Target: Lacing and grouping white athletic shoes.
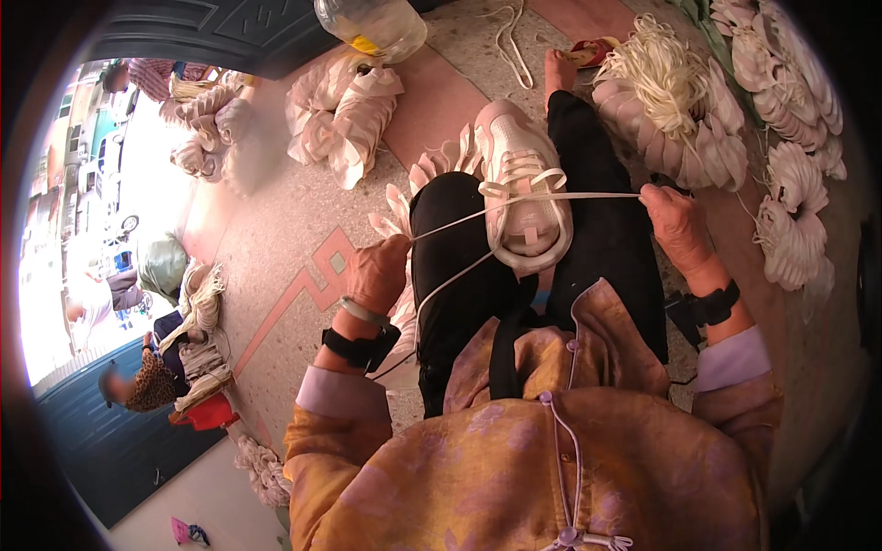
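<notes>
Between knees [448,216], seemingly pale-pink sneaker [524,185]

Here's the white lace [597,195], taut from left hand [378,271] to right hand [673,220], barring a straight pass over the pale sneaker [517,147]! Lower down, a slack strand [455,276] droops across the left thigh [464,317], cluttering that route. Out left, terrazzo floor [276,285] offers a broad lane, with bundled uppers [344,119] blocking farther forward. Ahead of the right hand, a lace-topped heap [680,110] crowds in; sideways room there is hard to judge near the dim, bent rim.
</notes>
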`<action>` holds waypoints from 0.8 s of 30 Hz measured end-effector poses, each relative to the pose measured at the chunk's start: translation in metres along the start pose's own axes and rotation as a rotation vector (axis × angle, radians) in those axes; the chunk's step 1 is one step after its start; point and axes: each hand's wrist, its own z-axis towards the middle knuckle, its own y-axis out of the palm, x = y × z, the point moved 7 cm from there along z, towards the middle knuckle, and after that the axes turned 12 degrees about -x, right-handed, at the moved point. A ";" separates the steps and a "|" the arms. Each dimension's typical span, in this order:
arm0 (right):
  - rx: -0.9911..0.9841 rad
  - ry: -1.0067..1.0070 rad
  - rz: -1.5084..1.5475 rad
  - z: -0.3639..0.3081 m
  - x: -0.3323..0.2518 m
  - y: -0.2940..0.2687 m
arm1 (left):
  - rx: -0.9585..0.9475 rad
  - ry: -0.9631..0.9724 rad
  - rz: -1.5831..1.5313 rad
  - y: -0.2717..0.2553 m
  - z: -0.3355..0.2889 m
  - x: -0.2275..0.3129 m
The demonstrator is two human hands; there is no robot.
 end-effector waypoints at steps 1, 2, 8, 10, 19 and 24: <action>0.000 0.002 -0.001 -0.002 0.000 0.000 | 0.027 -0.034 -0.019 0.000 -0.003 -0.003; -0.009 0.023 0.000 -0.005 0.000 0.001 | 0.030 -0.032 -0.038 0.001 -0.004 -0.003; 0.061 0.038 0.115 -0.007 -0.005 0.001 | -0.016 0.013 -0.621 -0.013 -0.008 0.010; 0.072 0.047 0.134 -0.013 -0.002 -0.004 | -0.253 0.232 -0.913 -0.046 -0.012 0.065; 0.027 -0.043 0.291 0.038 -0.044 -0.001 | -0.534 0.881 -0.687 -0.058 -0.026 0.203; -0.132 -0.204 -0.086 0.078 -0.115 0.026 | -0.408 0.907 -0.575 -0.047 -0.026 0.222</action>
